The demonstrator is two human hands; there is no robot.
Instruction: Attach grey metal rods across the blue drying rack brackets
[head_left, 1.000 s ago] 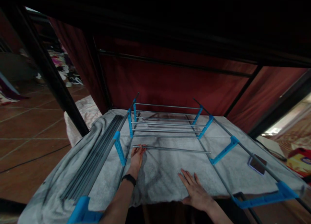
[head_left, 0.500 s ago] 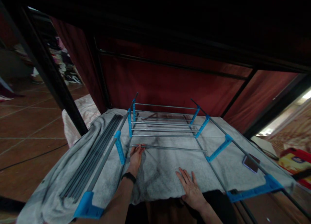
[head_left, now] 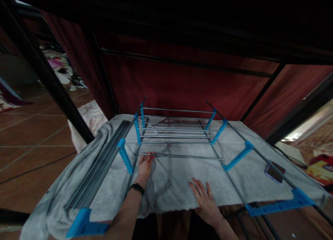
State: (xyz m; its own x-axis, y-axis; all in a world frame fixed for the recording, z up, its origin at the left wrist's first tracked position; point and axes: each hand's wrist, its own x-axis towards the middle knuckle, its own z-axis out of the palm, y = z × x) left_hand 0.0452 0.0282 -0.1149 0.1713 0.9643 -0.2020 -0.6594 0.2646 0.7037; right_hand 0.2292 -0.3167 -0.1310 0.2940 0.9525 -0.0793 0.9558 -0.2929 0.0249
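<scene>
A thin metal rod (head_left: 187, 156), straight, round and dull grey with a faint sheen, lies crosswise between the two sides of a partly built rack, nearer to the wearer than its row of crossbars. The left hand (head_left: 145, 166) pinches it close to its left end between thumb and fingers; a smooth black wristband (head_left: 137, 188) circles that wrist. The right hand (head_left: 204, 200) is spread, palm down, fingers fanned over the plush grey blanket (head_left: 171, 188); how firmly it presses, I cannot tell. The rod's far tip ends beside the rack's lower right pole (head_left: 231, 181), and whether they touch is unclear.

The rack's sides are long grey tubes joined by bright blue plastic brackets (head_left: 125, 156), flat bars pierced with small holes along their length and thickened into rounded sleeves where the tubes pass. Slim, shiny crossbars (head_left: 177, 137) span the far brackets in parallel lines. To the left, a bundle of loose tubes (head_left: 100, 163) lies side by side on the blanket, whose pile folds into soft ridges along that edge. A rectangular phone (head_left: 275, 171), glossy and dark with a pale purple rim, rests under the upper right pole (head_left: 266, 161). Behind hangs a matte, dark red curtain (head_left: 182, 87)
</scene>
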